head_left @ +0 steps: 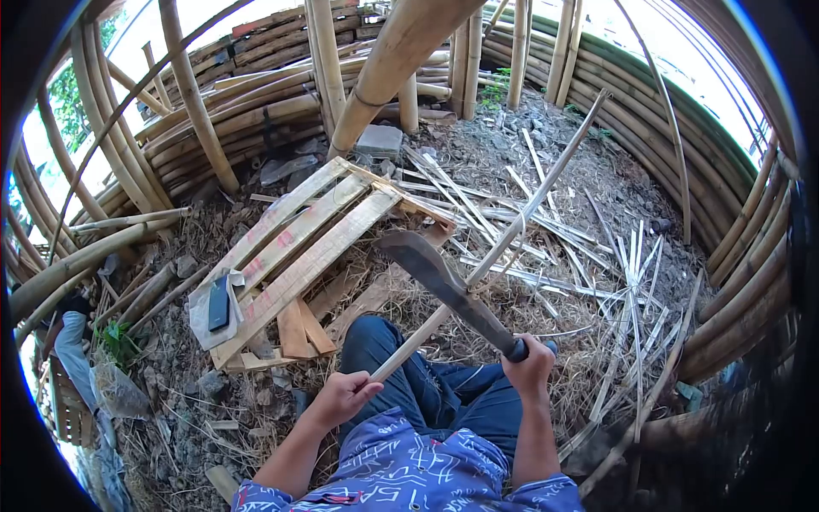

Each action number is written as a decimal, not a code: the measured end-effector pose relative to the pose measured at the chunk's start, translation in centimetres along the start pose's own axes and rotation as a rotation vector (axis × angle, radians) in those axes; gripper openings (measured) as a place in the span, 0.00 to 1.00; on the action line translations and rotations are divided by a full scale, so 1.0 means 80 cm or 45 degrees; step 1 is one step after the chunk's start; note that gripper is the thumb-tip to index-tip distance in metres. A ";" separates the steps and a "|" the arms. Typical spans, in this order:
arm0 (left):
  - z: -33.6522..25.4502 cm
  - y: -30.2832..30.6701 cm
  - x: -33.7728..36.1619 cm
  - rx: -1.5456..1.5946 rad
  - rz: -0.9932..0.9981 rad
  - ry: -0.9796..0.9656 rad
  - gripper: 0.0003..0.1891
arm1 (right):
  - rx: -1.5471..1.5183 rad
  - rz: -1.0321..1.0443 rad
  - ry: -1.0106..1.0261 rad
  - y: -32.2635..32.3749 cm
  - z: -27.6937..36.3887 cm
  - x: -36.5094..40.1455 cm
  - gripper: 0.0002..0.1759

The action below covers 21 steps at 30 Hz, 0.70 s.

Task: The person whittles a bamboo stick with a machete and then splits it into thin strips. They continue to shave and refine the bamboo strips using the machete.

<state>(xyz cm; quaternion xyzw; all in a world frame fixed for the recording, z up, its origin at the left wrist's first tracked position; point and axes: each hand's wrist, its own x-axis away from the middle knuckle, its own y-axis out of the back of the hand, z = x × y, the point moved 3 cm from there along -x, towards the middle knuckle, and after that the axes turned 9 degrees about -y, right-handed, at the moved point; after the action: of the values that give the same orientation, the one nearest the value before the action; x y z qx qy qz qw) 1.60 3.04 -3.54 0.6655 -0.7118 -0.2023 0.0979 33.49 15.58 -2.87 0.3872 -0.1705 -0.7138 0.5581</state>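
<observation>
A long pale bamboo stick runs from the lower middle up to the upper right, and my left hand is closed around its lower end. My right hand grips the dark handle of a machete. The broad, curved blade points up and to the left and crosses the stick near its middle, seemingly touching it. Both hands are above my bent legs in dark jeans.
A wooden slatted pallet lies at the left, with a phone on a plastic bag. Thin bamboo strips are scattered at the right. Bamboo poles surround the space, and a grey block sits behind the pallet.
</observation>
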 end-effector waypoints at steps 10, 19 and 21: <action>0.001 -0.007 0.001 0.025 -0.047 -0.034 0.20 | -0.249 0.095 -0.133 -0.029 0.011 0.026 0.12; -0.022 -0.038 -0.011 0.011 0.098 -0.050 0.18 | -0.589 0.083 -0.370 -0.030 0.027 0.034 0.10; -0.027 -0.038 -0.013 0.046 0.074 -0.042 0.19 | -0.306 0.023 -0.241 -0.010 0.037 0.025 0.10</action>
<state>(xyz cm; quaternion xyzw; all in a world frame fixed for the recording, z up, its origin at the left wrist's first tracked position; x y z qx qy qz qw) 5.31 3.66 -2.75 0.6427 -0.7359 -0.1974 0.0801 30.62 13.44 -2.27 0.2471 -0.1392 -0.7572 0.5884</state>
